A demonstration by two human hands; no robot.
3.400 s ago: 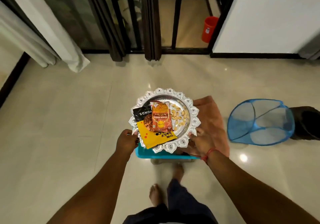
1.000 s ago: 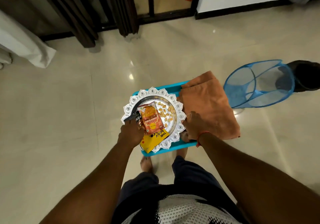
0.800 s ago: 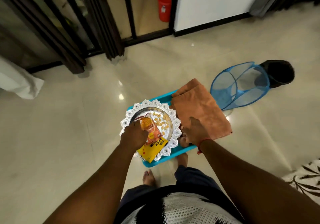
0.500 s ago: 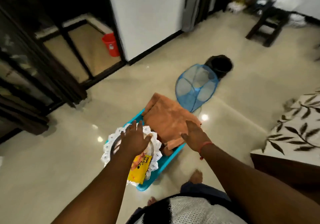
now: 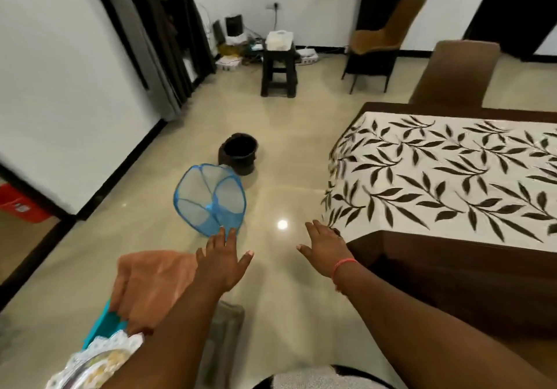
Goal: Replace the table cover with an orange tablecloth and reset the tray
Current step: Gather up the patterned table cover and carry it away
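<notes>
Hands: two, left hand (image 5: 221, 263), right hand (image 5: 324, 250), empty; one orange tablecloth (image 5: 150, 280); one tray (image 5: 90, 364)

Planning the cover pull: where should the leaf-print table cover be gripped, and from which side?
Judging from this view, pinch the leaf-print table cover at its near-left corner, where the edge overhangs the table. Come from the floor side, where the open right hand already hovers.

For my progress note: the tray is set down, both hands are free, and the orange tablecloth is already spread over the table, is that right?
Not quite: the head view shows the orange tablecloth lying folded beside the tray, while the table has its leaf-patterned cover on. Left hand and right hand are indeed free.
</notes>
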